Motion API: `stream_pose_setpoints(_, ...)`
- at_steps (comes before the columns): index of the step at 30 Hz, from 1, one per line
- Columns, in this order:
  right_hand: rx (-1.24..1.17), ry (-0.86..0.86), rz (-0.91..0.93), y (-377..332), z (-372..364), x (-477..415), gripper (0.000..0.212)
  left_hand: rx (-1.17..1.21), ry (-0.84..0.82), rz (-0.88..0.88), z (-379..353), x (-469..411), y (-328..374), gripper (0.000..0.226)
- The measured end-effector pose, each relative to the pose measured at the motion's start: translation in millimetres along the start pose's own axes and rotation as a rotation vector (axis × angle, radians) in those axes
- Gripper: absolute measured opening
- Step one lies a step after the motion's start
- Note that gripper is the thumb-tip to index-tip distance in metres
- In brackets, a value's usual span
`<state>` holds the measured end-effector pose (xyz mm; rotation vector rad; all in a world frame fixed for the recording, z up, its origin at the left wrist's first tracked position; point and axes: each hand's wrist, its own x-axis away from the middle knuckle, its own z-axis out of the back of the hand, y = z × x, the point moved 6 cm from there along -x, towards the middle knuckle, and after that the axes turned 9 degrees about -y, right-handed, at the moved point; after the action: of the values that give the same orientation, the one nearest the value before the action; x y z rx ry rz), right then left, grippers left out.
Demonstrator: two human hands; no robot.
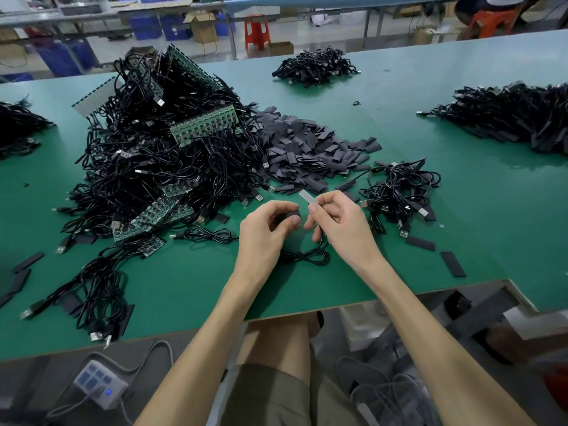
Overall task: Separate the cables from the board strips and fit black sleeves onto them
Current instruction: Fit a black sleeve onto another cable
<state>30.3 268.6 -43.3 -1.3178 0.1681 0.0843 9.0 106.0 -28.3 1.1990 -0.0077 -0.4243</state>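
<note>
My left hand (267, 232) is curled around one black sleeve (291, 215). My thumb and fingers pinch it, and only a small part of it peeks out. My right hand (338, 224) pinches a small pale board piece (306, 197) between the thumb and first finger. The piece sticks up and to the left, past my fingertips. A thin black cable (307, 257) hangs down under my right hand and lies in loops on the green desk (184, 287), between my two wrists. The sleeve and the board piece are close together, but I cannot tell if they touch.

To my left is a big heap of tangled cables (147, 167) with USB plugs. Green board strips (203, 126) stick out of the heap, some high up and some low near the front. Right beside the heap, behind my hands, is a flat pile of black sleeves (310, 149). Just to the right of my right hand is a small bunch of cables (399, 195). Two loose sleeves (453, 264) lie near the desk's front edge on the right.

More dark piles sit far off: one at the back (313, 67), one at the right edge (516, 121) and one at the left edge (15, 127).

Under the desk, by my left knee, is a pale power strip (98, 382) with a small blue light.
</note>
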Motion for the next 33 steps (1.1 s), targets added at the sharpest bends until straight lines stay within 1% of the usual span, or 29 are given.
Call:
stream_pose_setpoints(5, -0.038, 0.012, -0.019, 2, 2, 0, 0.014, -0.050, -0.011, -0.034, -2, 0, 1, 0.028)
stream_pose_setpoints(11, -0.047, 0.038, -0.031, 0, 4, 1, 0.034, -0.120, -0.075, -0.118, -9, 0, 6, 0.030)
stream_pose_setpoints(14, -0.046, 0.046, -0.047, 1, 5, 2, 0.039, -0.144, -0.087, -0.153, -11, 1, 8, 0.028)
stream_pose_setpoints(17, -0.072, 0.021, -0.040, -1, 3, 2, 0.039, -0.140, -0.083, -0.152, -11, 0, 7, 0.024)
stream_pose_setpoints(22, -0.067, 0.010, -0.033, -2, 2, 2, 0.040, -0.123, -0.089, -0.155, -11, 1, 8, 0.029)
stream_pose_setpoints(27, -0.084, 0.010, -0.030, -3, 2, 3, 0.041, -0.081, -0.066, -0.120, -11, 1, 6, 0.040)
stream_pose_setpoints(33, -0.102, -0.051, 0.004, -8, -1, 5, 0.044, -0.154, -0.103, -0.116, -15, 3, 8, 0.048)
